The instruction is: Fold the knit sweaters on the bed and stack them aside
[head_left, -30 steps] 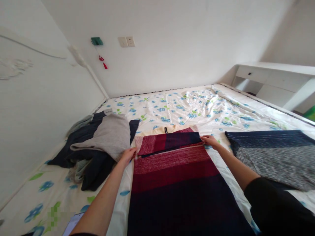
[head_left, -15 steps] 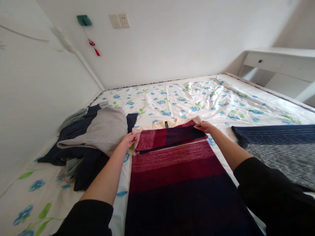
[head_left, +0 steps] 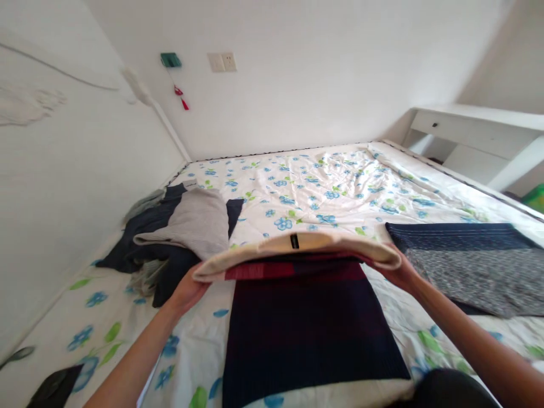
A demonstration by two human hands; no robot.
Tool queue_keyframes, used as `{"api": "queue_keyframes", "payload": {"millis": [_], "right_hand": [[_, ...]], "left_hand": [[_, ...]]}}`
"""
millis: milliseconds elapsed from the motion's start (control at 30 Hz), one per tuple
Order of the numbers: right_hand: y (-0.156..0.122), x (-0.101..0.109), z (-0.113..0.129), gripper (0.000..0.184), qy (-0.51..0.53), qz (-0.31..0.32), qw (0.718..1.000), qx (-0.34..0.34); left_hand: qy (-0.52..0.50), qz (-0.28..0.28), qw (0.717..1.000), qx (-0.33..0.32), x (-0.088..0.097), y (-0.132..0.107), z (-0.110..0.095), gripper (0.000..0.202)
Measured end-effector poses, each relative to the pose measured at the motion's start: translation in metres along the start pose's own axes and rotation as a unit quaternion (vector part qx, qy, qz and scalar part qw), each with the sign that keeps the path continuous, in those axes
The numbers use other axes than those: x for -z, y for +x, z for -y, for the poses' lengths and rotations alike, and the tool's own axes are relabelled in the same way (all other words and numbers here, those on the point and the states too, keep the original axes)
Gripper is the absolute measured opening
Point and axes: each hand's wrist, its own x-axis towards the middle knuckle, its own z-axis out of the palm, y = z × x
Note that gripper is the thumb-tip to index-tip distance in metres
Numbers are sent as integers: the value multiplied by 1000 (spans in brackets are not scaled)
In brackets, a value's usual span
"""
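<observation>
Gripping sweater (head_left: 297, 255) top edge: left hand (head_left: 187, 292) and right hand (head_left: 399, 273) clenched, lifting fold off bed (head_left: 331, 187).

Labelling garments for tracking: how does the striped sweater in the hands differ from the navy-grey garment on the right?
The striped sweater is red, navy and cream; the navy-grey garment is navy and speckled grey. The sweater's collar end is held up by the left hand and right hand; the garment lies flat, untouched. Both rest on the floral sheet.
</observation>
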Motion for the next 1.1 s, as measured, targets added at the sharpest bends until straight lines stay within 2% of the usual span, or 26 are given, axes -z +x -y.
{"api": "queue_keyframes", "payload": {"millis": [67, 133, 200, 267, 333, 400, 533, 600, 667, 833, 933, 1000, 1067, 1100], "right_hand": [[-37, 14, -28, 26, -124, 13, 989, -75], [-60, 21, -51, 35, -244, 28, 961, -130], [-69, 22, -65, 43, -297, 30, 946, -127], [-70, 21, -70, 48, -309, 24, 947, -85], [-69, 22, -72, 53, -334, 3, 942, -33], [-71, 26, -75, 59, -371, -33, 928, -4], [-77, 32, -86, 78, -403, -88, 911, -18], [-78, 31, -88, 81, -410, -103, 906, -20], [-79, 29, -85, 76, -401, -107, 910, -16], [-88, 31, -63, 60, -275, -47, 957, -77], [-97, 37, -56, 49, -271, -30, 957, -94], [-101, 39, -53, 45, -329, -41, 940, -75], [-103, 38, -50, 43, -430, -60, 900, -38], [-105, 36, -48, 41, -483, -69, 873, -10]], "left_hand": [[114, 51, 991, 50, 15, -46, 28, 25], [159, 66, 980, 99, 19, -79, 48, 28], [136, 35, 981, 133, 14, -99, 56, 39], [92, -15, 984, 149, 6, -110, 53, 59], [67, -54, 982, 171, -2, -119, 46, 70], [59, -78, 974, 203, -8, -128, 42, 72], [48, -95, 969, 224, -18, -142, 46, 71], [47, -98, 970, 218, -24, -145, 46, 64], [44, -101, 970, 215, -27, -146, 43, 56], [18, -76, 976, 202, -20, -154, 32, 45], [32, -63, 976, 205, -12, -162, 37, 48], [87, -69, 972, 207, -10, -164, 42, 54], [225, -90, 953, 184, -10, -163, 44, 60], [313, -101, 932, 151, -11, -163, 44, 61]]}}
